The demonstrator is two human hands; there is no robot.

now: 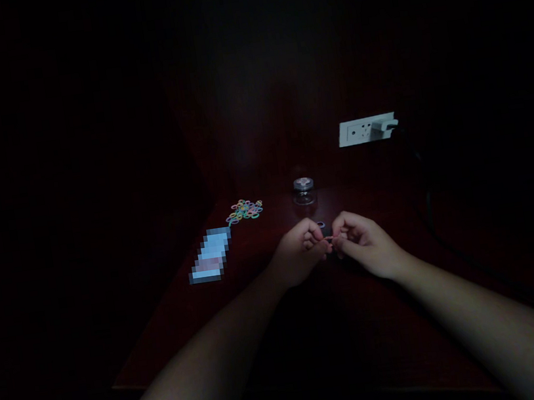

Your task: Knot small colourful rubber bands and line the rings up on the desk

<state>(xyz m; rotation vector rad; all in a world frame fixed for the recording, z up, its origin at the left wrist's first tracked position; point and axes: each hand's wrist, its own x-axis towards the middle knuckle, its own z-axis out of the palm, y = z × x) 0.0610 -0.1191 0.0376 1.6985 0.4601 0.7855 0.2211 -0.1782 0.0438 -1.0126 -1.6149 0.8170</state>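
Head: lidded clear jar (304, 192) beyond pinched band (330, 238)

Dim light, reddish table (173, 326), dark wall (278, 105) — white socket (355, 132)

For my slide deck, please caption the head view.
Left hand and right hand pinch a thin band over a dark table, colorful rings and a jar beyond.

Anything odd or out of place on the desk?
Mildly: one purple ring lies apart from the pile, between the jar and the left hand. The bright rectangle is pixelated, so unreadable. No visible spill or damage, though much is dark.
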